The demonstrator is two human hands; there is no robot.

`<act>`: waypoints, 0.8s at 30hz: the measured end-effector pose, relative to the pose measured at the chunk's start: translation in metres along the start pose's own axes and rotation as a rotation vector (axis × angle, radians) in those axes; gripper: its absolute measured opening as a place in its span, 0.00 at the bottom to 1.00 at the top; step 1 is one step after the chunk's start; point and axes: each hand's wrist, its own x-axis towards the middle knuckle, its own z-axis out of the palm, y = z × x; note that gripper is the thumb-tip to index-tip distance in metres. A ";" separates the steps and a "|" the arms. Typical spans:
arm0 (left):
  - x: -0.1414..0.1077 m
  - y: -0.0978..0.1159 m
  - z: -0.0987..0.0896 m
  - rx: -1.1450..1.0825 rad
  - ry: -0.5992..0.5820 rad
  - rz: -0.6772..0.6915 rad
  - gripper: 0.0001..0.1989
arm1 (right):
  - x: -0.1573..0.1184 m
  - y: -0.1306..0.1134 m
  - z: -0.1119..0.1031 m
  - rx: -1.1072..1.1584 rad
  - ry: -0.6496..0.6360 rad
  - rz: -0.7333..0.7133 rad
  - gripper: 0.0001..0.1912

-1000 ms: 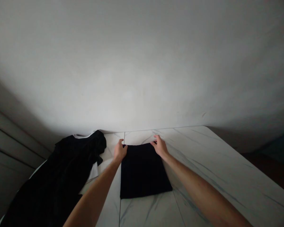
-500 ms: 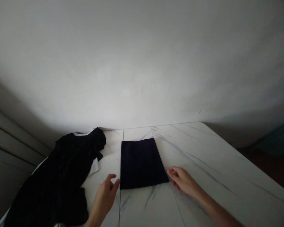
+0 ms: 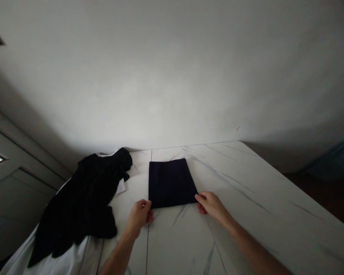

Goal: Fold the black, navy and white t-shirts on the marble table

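A dark navy cloth [image 3: 172, 183], folded into a rough square, lies flat on the white marble-patterned table [image 3: 232, 172]. My left hand [image 3: 140, 214] pinches its near left corner between thumb and fingers. At the near right corner, my right hand [image 3: 210, 206] has the cloth's edge in a similar pinch. The fingers under both corners are partly hidden.
Black clothing [image 3: 94, 194] lies in a loose heap on the table's left side, with white fabric [image 3: 71, 259] under and beside it. A pale wall [image 3: 166, 76] rises behind the table. Panelled grey doors [image 3: 25, 187] stand at the left.
Both hands have closed on the near corners of the navy cloth; the left one was open beside it before. The view has shifted, showing more of the doors and white fabric.
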 end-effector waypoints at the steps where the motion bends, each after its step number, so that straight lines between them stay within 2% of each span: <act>1: -0.003 -0.004 -0.001 0.020 0.014 0.020 0.17 | -0.003 0.002 0.000 -0.059 0.009 -0.020 0.16; 4: -0.020 -0.022 -0.011 0.149 0.033 0.108 0.16 | -0.020 0.013 -0.005 -0.184 -0.021 -0.050 0.17; 6: -0.035 -0.033 -0.019 0.374 0.056 0.164 0.15 | -0.034 0.021 -0.011 -0.261 -0.047 -0.048 0.17; 7: -0.042 -0.035 -0.021 0.509 0.096 0.194 0.13 | -0.040 0.023 -0.013 -0.321 -0.031 -0.064 0.16; 9: -0.051 -0.030 -0.018 0.721 0.201 0.299 0.12 | -0.046 0.021 -0.014 -0.459 0.078 -0.154 0.13; 11: -0.050 -0.016 -0.003 0.810 0.263 0.500 0.16 | -0.044 0.009 -0.008 -0.548 0.206 -0.346 0.14; 12: -0.045 -0.007 0.009 0.837 0.258 0.623 0.19 | -0.039 0.000 -0.002 -0.568 0.233 -0.468 0.17; 14: -0.029 0.008 0.037 0.930 0.188 0.847 0.23 | -0.024 -0.016 0.016 -0.619 0.180 -0.714 0.22; 15: -0.020 0.013 0.049 0.992 0.151 0.915 0.25 | -0.015 -0.021 0.025 -0.667 0.131 -0.804 0.24; 17: -0.002 0.015 0.067 1.108 0.100 0.951 0.28 | 0.001 -0.022 0.041 -0.797 0.046 -0.880 0.28; 19: 0.009 0.009 0.074 1.182 0.079 0.919 0.29 | 0.013 -0.013 0.049 -0.907 0.004 -0.875 0.31; 22: 0.013 -0.002 0.071 1.214 0.076 0.892 0.29 | 0.017 0.002 0.049 -0.979 -0.006 -0.859 0.34; 24: 0.016 -0.001 0.067 1.216 0.083 0.889 0.28 | 0.018 0.001 0.045 -0.993 -0.001 -0.844 0.35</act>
